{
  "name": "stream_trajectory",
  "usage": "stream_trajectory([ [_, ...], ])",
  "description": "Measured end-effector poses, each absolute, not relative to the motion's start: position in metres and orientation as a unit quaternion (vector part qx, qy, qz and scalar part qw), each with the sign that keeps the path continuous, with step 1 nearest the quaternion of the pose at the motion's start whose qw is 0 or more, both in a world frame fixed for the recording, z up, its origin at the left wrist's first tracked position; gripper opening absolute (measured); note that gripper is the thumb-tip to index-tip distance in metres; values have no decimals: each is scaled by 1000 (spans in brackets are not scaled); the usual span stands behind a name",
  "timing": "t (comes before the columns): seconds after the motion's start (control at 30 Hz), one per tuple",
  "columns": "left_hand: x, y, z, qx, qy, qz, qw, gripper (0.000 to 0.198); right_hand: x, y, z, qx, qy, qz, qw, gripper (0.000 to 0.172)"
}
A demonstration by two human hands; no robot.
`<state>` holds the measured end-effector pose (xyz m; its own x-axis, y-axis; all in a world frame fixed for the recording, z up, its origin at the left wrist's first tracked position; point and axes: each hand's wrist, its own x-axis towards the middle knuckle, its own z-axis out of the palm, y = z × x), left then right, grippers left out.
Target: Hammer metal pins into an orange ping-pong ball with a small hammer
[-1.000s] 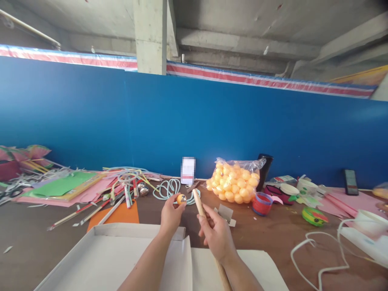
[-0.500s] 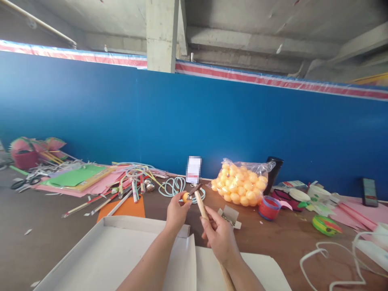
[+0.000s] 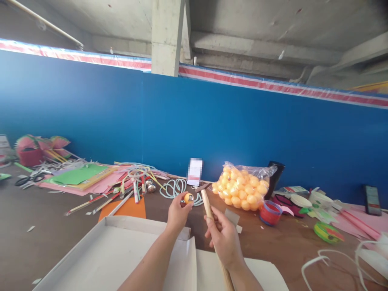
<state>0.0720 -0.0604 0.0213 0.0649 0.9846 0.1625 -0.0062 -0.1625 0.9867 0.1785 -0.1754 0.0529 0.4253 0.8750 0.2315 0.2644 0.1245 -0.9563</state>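
My left hand [image 3: 177, 217] pinches an orange ping-pong ball [image 3: 187, 198] between thumb and fingers. On the ball's right side sits a small shiny silver piece [image 3: 191, 197], too small to make out fully. My right hand [image 3: 224, 238] is wrapped around the wooden handle of a hammer [image 3: 207, 204]. The hammer's dark head points up and stands a little to the right of the ball, apart from it. Both hands are raised above the cardboard box [image 3: 130, 246]. Behind my right hand, a small open carton [image 3: 232, 217] is partly hidden.
A clear bag of orange balls [image 3: 242, 188] stands at the back, beside a red tape roll [image 3: 270, 213]. Coiled pale-blue cord [image 3: 172, 188] lies left of it. Coloured paper [image 3: 79, 176], sticks and scissors [image 3: 30, 178] cover the left. A blue partition [image 3: 242, 125] rises behind.
The hammer head has moved right, away from the ball, opening a gap between them. The ball has turned so its silver piece shows more. The view has shifted slightly.
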Motion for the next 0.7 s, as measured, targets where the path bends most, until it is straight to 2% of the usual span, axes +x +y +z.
stream_trajectory([
  [0.2, 73, -61, 21, 549, 419, 529, 493, 43, 176, -179, 53, -591, -495, 268, 578, 55],
  [0.53, 73, -58, 16, 548, 438, 528, 480, 42, 175, -180, 49, -598, -541, 210, 553, 47],
  [0.7, 74, -58, 18, 533, 433, 538, 488, 42, 174, -178, 49, -605, -520, 230, 557, 44],
])
